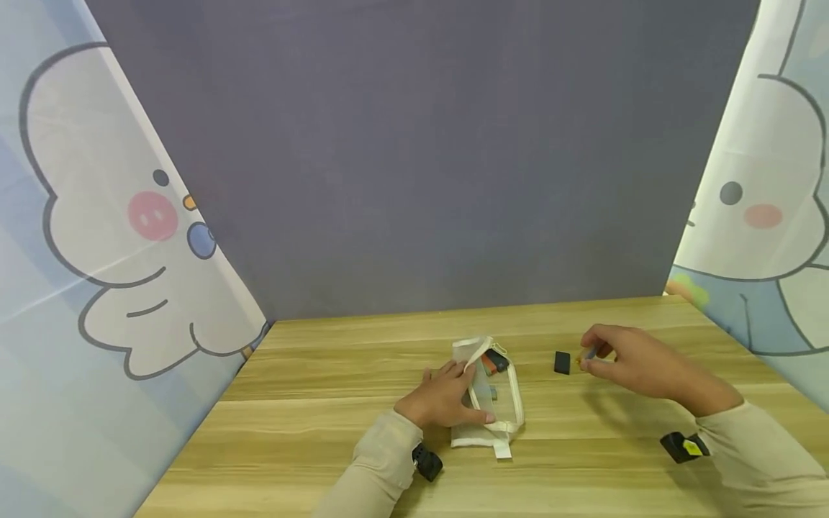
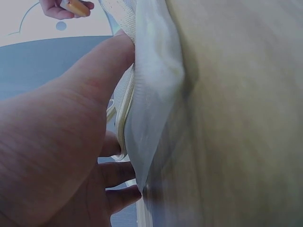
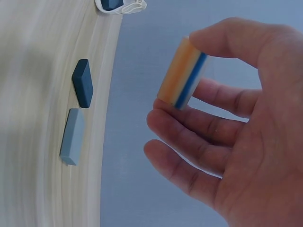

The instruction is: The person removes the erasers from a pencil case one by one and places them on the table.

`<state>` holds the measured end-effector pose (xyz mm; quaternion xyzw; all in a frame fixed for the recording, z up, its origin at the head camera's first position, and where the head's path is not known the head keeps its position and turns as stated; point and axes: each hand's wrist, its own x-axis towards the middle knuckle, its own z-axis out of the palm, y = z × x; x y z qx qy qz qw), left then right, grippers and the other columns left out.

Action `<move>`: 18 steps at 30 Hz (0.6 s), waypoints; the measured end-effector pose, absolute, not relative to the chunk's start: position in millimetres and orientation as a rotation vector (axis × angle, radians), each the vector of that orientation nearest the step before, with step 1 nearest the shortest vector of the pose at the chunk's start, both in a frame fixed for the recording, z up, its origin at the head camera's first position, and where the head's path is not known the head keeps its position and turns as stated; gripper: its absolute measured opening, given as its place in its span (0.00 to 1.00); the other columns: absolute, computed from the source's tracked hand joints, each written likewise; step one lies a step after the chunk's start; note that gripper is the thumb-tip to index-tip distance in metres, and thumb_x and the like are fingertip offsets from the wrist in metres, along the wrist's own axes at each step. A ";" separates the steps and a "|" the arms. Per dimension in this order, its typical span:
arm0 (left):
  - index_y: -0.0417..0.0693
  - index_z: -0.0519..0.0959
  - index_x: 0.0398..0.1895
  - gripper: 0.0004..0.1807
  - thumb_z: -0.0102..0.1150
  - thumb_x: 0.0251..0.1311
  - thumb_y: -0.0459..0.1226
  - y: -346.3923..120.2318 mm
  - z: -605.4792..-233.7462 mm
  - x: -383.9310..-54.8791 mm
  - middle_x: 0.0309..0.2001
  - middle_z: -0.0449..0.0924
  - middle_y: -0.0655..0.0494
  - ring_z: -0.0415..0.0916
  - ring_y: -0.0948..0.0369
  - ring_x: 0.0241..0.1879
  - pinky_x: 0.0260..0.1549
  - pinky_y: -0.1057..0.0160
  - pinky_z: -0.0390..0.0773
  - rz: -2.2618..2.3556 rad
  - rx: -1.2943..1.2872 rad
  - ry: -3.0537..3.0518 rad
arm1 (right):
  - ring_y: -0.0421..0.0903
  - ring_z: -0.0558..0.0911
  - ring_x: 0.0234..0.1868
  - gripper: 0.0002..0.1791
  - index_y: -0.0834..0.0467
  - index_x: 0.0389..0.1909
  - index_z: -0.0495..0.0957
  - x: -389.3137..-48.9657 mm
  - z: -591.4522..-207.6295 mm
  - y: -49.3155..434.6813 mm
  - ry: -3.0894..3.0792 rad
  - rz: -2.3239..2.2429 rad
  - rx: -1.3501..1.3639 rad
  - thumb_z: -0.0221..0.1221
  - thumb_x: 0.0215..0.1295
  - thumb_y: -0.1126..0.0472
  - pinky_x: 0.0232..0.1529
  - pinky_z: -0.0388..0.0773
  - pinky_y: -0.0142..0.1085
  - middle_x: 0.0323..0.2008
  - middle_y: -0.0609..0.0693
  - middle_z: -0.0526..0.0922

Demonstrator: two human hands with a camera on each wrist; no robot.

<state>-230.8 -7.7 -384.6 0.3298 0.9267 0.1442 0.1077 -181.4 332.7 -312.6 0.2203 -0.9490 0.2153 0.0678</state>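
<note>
Orange-and-blue striped block (image 3: 182,73) sits pinched end to end in my right hand (image 1: 637,363), right of frame centre, while my left hand (image 1: 442,399) spreads over the mesh pouch (image 1: 515,392), lower centre, probably to steady it

No readable text, label, brand, number or sign in any view

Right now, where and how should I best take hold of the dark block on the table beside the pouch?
I would come from above and pinch the dark block by its near and far ends. It lies flat and both ends look free, while the light block sits close to its right side, leaving less room there.
</note>
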 end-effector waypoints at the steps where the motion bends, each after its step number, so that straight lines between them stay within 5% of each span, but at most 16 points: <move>1: 0.47 0.51 0.81 0.55 0.56 0.61 0.68 -8.6 -384.8 -230.3 0.79 0.48 0.45 0.43 0.47 0.78 0.68 0.31 0.46 0.432 0.973 2.724 | 0.40 0.82 0.40 0.13 0.56 0.47 0.79 -181.2 -313.2 332.3 -2.854 0.647 0.663 0.65 0.68 0.53 0.38 0.79 0.39 0.35 0.34 0.81; 18: 0.48 0.47 0.81 0.55 0.55 0.62 0.68 -14.1 -380.2 -231.4 0.79 0.45 0.45 0.40 0.47 0.78 0.68 0.30 0.43 0.435 0.979 2.702 | 0.39 0.82 0.39 0.08 0.52 0.39 0.76 -180.3 -307.9 339.1 -2.847 0.657 0.656 0.67 0.65 0.59 0.36 0.78 0.37 0.33 0.37 0.80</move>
